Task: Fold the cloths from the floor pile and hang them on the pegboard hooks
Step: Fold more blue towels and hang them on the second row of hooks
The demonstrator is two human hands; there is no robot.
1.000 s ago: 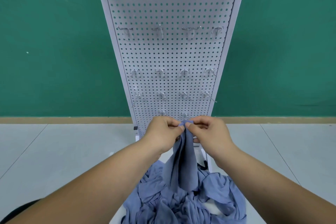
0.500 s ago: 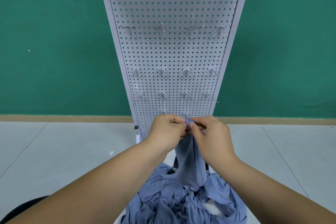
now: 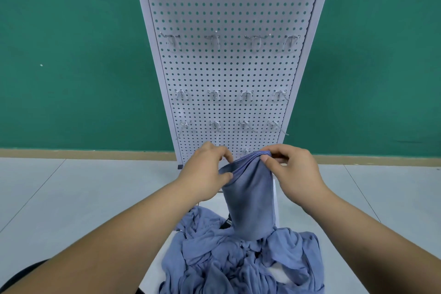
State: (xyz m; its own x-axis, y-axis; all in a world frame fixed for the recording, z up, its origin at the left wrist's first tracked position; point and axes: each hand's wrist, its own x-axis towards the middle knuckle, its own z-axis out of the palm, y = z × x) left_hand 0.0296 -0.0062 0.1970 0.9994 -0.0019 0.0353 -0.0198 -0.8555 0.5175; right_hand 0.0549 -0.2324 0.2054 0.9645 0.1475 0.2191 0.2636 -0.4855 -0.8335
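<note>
A blue cloth (image 3: 250, 200) hangs folded between my hands, its lower end reaching the pile of blue cloths (image 3: 238, 260) on the floor. My left hand (image 3: 205, 169) pinches the cloth's top edge on the left side. My right hand (image 3: 288, 169) pinches the same edge on the right, thumb in front. The white pegboard (image 3: 229, 67) stands right behind, with several rows of bare metal hooks (image 3: 214, 95). Blue cloth shows at the top row, cut off by the frame.
A green wall (image 3: 71, 55) with a tan baseboard runs behind the pegboard. Pale grey floor tiles (image 3: 71, 198) lie on both sides. A dark object (image 3: 21, 272) sits at the bottom left corner.
My hands have moved apart along the cloth's top edge, spreading it wider. The cloth hangs broader than before, and the view has shifted slightly.
</note>
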